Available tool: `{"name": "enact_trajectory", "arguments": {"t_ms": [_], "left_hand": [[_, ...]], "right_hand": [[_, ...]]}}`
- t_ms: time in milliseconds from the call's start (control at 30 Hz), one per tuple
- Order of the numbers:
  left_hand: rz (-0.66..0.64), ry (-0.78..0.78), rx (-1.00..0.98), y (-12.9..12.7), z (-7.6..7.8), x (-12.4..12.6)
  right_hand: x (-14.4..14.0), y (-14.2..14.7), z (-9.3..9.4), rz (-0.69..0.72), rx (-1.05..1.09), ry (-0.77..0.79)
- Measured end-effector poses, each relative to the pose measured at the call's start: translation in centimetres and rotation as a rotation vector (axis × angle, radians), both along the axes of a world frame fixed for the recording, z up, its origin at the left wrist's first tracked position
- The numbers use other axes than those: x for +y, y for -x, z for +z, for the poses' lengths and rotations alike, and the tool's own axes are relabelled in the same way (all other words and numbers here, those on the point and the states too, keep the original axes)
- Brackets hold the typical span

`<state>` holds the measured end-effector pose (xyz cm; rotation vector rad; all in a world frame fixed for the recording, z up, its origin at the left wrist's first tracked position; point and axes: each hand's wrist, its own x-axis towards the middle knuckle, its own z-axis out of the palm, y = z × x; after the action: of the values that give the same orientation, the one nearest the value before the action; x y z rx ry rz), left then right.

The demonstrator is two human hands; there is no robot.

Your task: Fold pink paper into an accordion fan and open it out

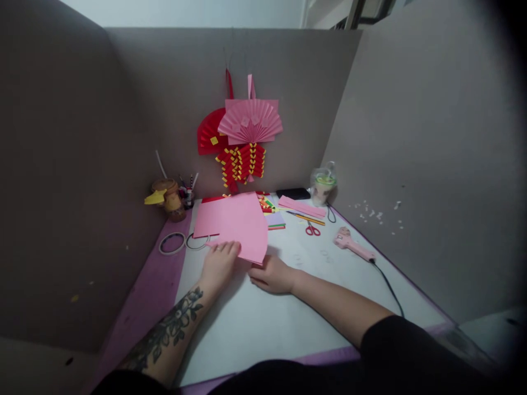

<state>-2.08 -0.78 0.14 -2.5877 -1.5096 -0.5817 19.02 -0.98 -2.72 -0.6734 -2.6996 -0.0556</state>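
Note:
Pink paper point(234, 219), which looks like more than one layer at its lower edge, is raised over the white work surface. At its lower left edge my left hand point(222, 263) is closed on it, fingers on top. My right hand point(274, 273) is closed at the paper's lower right corner, with curled fingers against that edge; its thumb is hard to make out. Beyond the paper, partly covered by it, lie coloured sheets point(275, 221) and small red and yellow paper pieces point(265, 203).
Tape rolls point(172, 236) lie left. On the right are red-handled scissors point(312, 229), pencils point(307, 218), pink strips point(302, 206) and a corded pink glue gun point(354, 245). Drink cups point(168, 200) point(323, 186) stand at the back. A pink fan decoration point(251, 123) hangs on the grey partition.

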Motion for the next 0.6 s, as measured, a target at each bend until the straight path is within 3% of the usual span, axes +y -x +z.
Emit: {"name": "enact_trajectory", "arguments": {"t_ms": [133, 467, 600], "left_hand": [[0.007, 0.096, 0.265, -1.3, -0.9, 0.0], [0.085, 0.105, 0.208, -1.6, -1.7, 1.2], [0.142, 0.139, 0.124, -1.4, -1.6, 1.3]], "right_hand": [[0.1, 0.4, 0.4, -0.189, -0.001, 0.139], [2.2, -1.3, 1.2, -0.788, -0.144, 0.344], [2.5, -2.3, 1.5, -0.742, -0.124, 0.383]]}}
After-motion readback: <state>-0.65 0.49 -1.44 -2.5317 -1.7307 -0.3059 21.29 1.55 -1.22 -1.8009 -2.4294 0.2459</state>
